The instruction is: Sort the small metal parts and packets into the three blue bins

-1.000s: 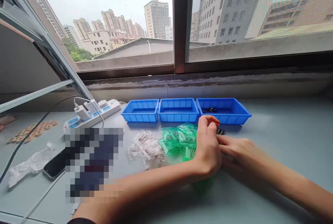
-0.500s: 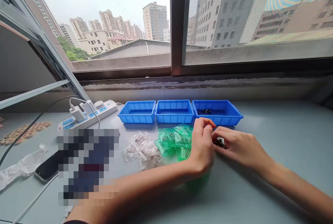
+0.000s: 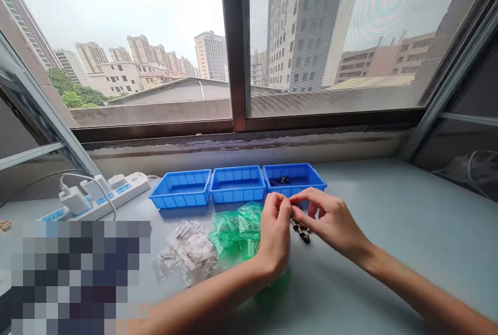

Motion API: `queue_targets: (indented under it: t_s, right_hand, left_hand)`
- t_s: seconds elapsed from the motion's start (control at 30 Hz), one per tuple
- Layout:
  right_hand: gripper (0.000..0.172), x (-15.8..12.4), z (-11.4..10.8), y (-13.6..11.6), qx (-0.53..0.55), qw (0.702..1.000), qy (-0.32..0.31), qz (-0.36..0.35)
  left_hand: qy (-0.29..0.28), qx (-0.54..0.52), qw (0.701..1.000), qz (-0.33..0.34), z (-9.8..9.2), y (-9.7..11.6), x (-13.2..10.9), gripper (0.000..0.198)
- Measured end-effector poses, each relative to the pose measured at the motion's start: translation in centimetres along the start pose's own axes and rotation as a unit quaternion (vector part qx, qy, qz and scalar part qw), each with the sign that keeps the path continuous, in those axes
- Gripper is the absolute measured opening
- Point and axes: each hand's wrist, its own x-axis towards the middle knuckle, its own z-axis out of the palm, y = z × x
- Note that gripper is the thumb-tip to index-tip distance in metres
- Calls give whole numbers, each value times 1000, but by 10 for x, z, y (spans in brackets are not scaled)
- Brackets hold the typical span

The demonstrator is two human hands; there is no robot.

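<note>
Left hand [image 3: 274, 231] and right hand [image 3: 332, 221] meet fingertip to fingertip, both pinched on small black plastic parts [image 3: 301, 231], which trail just below the pinch. They look light, hard and easily dropped, so nip them singly. Just beyond the grip, a blue plastic bin [image 3: 311, 183] holds similar black pieces [image 3: 283, 180].

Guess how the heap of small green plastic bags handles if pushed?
The small green plastic bags look like thin crinkled film, so probably floppy and light. Loosely heaped and glossy, they would likely slide apart on the smooth grey table.
</note>
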Motion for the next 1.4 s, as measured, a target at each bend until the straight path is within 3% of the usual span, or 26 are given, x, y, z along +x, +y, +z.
queue_targets:
  t_s: [0.2,0.5,0.77,1.0,1.4]
  right_hand:
    - [32,3,-3,-8,187,978,-11,92]
    - [29,4,-4,-11,239,961,27,137]
    - [27,2,-4,-5,212,972,40,91]
    - [10,0,-5,-4,120,986,85,-76]
    - [10,1,-4,-1,123,989,65,-53]
  left_hand:
    - [-27,-5,1000,-6,0,3,-2,44]
    - [-54,5,999,7,2,5,-3,33]
    - [-74,35,997,1,2,3,-2,26]
    - [-65,61,996,19,2,1,0,26]
    - [-43,18,999,-2,3,3,-2,23]
